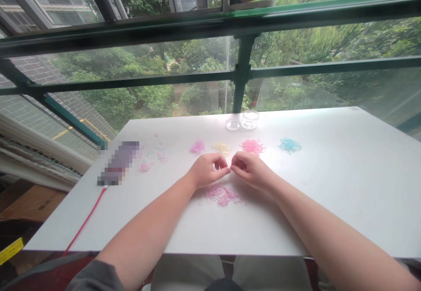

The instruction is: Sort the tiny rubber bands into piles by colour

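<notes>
My left hand [210, 169] and my right hand [250, 170] meet over the middle of the table, fingertips pinched close together. Whatever is between them is too small to make out. Just below, toward me, lies a loose pile of pink and purple small elastic bands [223, 195]. Beyond my hands is a row of sorted small bands: a purple pile [198, 147], a pale yellow pile [221, 148], a pink pile [252, 146] and a blue pile [290, 145]. My left hand is nearest the yellow pile, my right hand nearest the pink one.
A clear round container [250, 120] and a clear lid [233, 125] stand at the back of the white table [345, 185]. Scattered mixed bands [162, 156] lie on the left, beside a blurred phone-like object [120, 163] with a red cable [84, 220]. A green railing [158, 80] runs behind.
</notes>
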Tool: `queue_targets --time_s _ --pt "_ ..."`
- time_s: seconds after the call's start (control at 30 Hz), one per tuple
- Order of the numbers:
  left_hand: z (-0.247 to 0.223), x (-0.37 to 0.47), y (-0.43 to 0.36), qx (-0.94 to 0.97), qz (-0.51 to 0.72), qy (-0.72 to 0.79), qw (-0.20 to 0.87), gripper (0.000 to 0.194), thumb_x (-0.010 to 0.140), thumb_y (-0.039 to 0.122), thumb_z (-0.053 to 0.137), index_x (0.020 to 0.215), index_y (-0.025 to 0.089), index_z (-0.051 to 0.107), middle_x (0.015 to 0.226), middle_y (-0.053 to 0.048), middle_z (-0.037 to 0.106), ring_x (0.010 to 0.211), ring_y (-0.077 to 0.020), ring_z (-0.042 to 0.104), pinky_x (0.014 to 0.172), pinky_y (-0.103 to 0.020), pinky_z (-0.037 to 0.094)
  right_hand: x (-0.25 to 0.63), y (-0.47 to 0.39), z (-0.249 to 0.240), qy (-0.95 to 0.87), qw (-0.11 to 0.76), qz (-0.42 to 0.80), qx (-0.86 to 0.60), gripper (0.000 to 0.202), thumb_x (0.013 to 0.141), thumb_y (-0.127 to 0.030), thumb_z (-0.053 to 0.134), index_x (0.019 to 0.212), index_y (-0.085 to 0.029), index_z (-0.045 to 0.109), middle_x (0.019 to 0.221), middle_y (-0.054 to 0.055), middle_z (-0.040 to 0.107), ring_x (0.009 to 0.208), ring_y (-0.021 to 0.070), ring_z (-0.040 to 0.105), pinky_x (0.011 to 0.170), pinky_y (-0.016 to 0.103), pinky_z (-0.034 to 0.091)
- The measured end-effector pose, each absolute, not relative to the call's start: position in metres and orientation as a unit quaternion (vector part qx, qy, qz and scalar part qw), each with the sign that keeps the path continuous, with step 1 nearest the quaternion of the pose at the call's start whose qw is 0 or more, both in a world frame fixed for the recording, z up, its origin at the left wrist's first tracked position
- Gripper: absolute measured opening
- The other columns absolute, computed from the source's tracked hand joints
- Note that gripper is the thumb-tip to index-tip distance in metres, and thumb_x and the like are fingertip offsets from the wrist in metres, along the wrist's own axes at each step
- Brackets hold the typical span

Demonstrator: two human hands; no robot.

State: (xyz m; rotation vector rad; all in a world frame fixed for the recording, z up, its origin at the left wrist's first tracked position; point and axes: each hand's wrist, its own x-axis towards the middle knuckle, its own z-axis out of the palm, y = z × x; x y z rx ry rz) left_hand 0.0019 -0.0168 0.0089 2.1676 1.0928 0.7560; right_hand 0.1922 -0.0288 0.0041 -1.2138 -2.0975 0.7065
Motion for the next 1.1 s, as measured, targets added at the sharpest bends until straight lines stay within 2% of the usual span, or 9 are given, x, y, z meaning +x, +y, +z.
queue_targets --time_s 0.33,0.67,1.1 --pt "0.0075 0.0008 -0.0154 0.821 0.277 0.394 0.306 0.023 0.075 0.038 0.062 0.075 0.015 0.061 0.073 -0.001 0.066 0.060 -0.0093 0.053 0.057 -0.021 0.042 0.1923 -0.0283 0.0038 -0.786 0.311 0.273 -0.459 0.005 0.074 -0.017 0.052 0.070 -0.018 0.049 0.062 -0.003 0.050 0.053 0.0090 0.044 0.050 0.021 0.034" --pt "0.0069 0.0009 -0.0158 0.823 0.282 0.384 0.310 0.015 0.078 0.029 0.057 0.076 0.015 0.061 0.072 -0.001 0.064 0.061 -0.0085 0.053 0.059 -0.021 0.041 0.1920 -0.0282 0.0055 -0.786 0.319 0.262 -0.460 0.007 0.073 -0.017 0.053 0.068 -0.019 0.048 0.059 -0.004 0.047 0.052 0.0087 0.041 0.049 0.022 0.032" --pt "0.0067 0.0002 -0.0131 0.819 0.311 0.390 0.285 0.014 0.080 0.027 0.055 0.078 0.016 0.062 0.074 -0.001 0.062 0.066 -0.0101 0.054 0.060 -0.021 0.041 0.1927 -0.0285 0.0061 -0.786 0.341 0.273 -0.437 0.006 0.072 -0.014 0.050 0.070 -0.019 0.048 0.060 -0.004 0.046 0.054 0.0092 0.041 0.050 0.022 0.033"
